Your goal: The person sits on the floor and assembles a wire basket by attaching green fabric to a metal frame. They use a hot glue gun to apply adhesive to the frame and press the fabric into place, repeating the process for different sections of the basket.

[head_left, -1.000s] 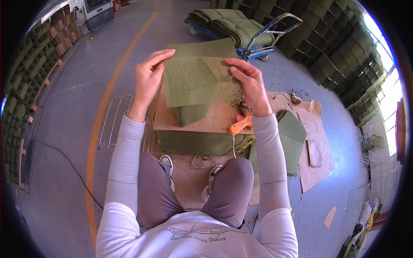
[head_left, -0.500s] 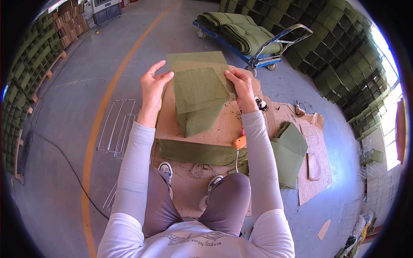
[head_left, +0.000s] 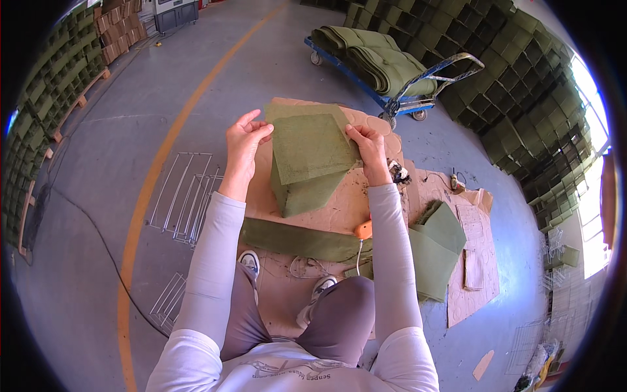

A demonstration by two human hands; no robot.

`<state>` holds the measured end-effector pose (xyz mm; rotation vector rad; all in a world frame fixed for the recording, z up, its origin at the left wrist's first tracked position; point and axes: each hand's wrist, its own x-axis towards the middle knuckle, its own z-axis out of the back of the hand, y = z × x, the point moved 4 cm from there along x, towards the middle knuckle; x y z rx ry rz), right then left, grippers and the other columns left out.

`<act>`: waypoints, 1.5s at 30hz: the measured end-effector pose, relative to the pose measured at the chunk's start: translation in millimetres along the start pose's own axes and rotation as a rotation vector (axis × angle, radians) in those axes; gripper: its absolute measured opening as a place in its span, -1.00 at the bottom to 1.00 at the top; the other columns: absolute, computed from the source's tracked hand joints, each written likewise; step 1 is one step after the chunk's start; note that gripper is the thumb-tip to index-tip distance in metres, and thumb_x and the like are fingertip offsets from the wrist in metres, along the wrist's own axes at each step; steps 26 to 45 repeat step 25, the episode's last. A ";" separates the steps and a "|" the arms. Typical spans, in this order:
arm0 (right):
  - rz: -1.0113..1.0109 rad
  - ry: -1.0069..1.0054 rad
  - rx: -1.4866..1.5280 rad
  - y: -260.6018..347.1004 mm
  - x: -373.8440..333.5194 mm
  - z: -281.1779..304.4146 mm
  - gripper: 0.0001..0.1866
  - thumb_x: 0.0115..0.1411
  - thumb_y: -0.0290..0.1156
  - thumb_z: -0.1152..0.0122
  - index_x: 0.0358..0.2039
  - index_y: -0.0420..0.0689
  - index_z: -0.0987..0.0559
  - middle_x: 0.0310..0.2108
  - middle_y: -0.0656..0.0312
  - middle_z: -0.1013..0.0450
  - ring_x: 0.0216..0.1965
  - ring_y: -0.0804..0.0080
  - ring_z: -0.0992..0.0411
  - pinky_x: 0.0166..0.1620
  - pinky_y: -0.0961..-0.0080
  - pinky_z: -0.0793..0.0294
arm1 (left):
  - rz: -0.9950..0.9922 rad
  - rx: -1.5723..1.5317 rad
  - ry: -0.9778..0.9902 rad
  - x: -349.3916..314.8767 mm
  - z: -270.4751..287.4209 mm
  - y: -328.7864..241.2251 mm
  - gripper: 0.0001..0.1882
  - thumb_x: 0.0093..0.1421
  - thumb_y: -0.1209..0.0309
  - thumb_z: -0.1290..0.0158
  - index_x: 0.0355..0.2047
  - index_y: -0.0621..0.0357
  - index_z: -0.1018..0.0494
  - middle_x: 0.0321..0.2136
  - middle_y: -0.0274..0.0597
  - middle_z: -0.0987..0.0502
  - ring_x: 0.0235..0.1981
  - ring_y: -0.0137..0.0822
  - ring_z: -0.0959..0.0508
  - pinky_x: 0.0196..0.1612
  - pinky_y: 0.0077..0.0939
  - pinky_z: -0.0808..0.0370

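Note:
A thin, see-through green mesh sheet hangs between my two hands above the cardboard. My left hand pinches its left edge between thumb and forefinger, the other fingers lifted. At the opposite edge my right hand pinches too, fingers curled. Beneath the sheet lies a larger green piece with angled edges, partly hidden by it. Closer to me a long green strip lies across the cardboard. An orange tool with a white cord rests by its right end, partly covered by my right forearm.
Brown cardboard lies under the work. Folded green pieces sit at right. Wire racks are on the floor at left. Beyond stands a blue cart loaded with green sheets. Stacked green blocks line the right side.
Both hands have come down and nearer to me with the mesh sheet, which now overlaps the green piece below more. The view has shifted slightly.

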<state>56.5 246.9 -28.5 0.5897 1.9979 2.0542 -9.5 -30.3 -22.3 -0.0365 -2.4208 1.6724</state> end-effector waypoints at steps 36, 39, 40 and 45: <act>0.005 0.012 0.003 -13.0 1.0 3.0 -0.79 0.24 -0.30 -0.28 -0.44 -0.17 -0.63 -0.54 0.46 -0.47 -0.54 0.76 -0.34 -0.45 0.73 -0.29 | 0.109 -0.055 0.006 1.7 5.7 25.5 -0.34 0.12 0.58 -0.18 0.23 0.40 -0.22 -0.28 -0.24 -0.54 -0.29 -0.46 -0.53 -0.20 -0.60 -0.48; 0.005 0.012 0.003 -13.0 1.0 3.0 -0.79 0.24 -0.30 -0.28 -0.44 -0.17 -0.63 -0.54 0.46 -0.47 -0.54 0.76 -0.34 -0.45 0.73 -0.29 | 0.109 -0.055 0.006 1.7 5.7 25.5 -0.34 0.12 0.58 -0.18 0.23 0.40 -0.22 -0.28 -0.24 -0.54 -0.29 -0.46 -0.53 -0.20 -0.60 -0.48; 0.005 0.012 0.003 -13.0 1.0 3.0 -0.79 0.24 -0.30 -0.28 -0.44 -0.17 -0.63 -0.54 0.46 -0.47 -0.54 0.76 -0.34 -0.45 0.73 -0.29 | 0.109 -0.055 0.006 1.7 5.7 25.5 -0.34 0.12 0.58 -0.18 0.23 0.40 -0.22 -0.28 -0.24 -0.54 -0.29 -0.46 -0.53 -0.20 -0.60 -0.48; 0.005 0.012 0.003 -13.0 1.0 3.0 -0.79 0.24 -0.30 -0.28 -0.44 -0.17 -0.63 -0.54 0.46 -0.47 -0.54 0.76 -0.34 -0.45 0.73 -0.29 | 0.109 -0.055 0.006 1.7 5.7 25.5 -0.34 0.12 0.58 -0.18 0.23 0.40 -0.22 -0.28 -0.24 -0.54 -0.29 -0.46 -0.53 -0.20 -0.60 -0.48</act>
